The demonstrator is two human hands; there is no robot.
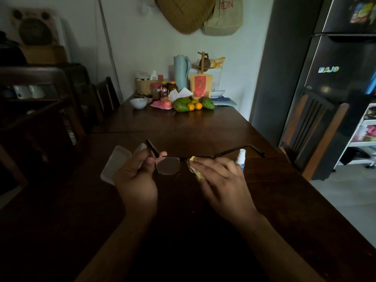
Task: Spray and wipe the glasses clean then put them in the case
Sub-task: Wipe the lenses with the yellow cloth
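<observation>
Over the table [203, 127], the left hand [136, 174] pinches the glasses [167, 165] by a temple, the right hand [219, 178] pinches a yellow cloth [192, 159] round one lens, beside a fridge [335, 94] lettered "BAJO".

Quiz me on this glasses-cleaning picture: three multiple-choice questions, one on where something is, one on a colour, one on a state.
1. Where is the spray bottle?
A. upright on the table, just beyond the right hand
B. on a chair seat
C. on the floor

2. What colour is the cloth?
A. blue
B. yellow
C. red

3. What state are the glasses in?
A. folded shut on the table
B. lying untouched
C. arms unfolded, held up by the left hand

Answers:
1 A: the bottle rises behind the right hand's fingers.
2 B: yellow shows around those fingers at the lens.
3 C: the left hand pinches one end of the frame and the other arm stretches out to the right.
</observation>
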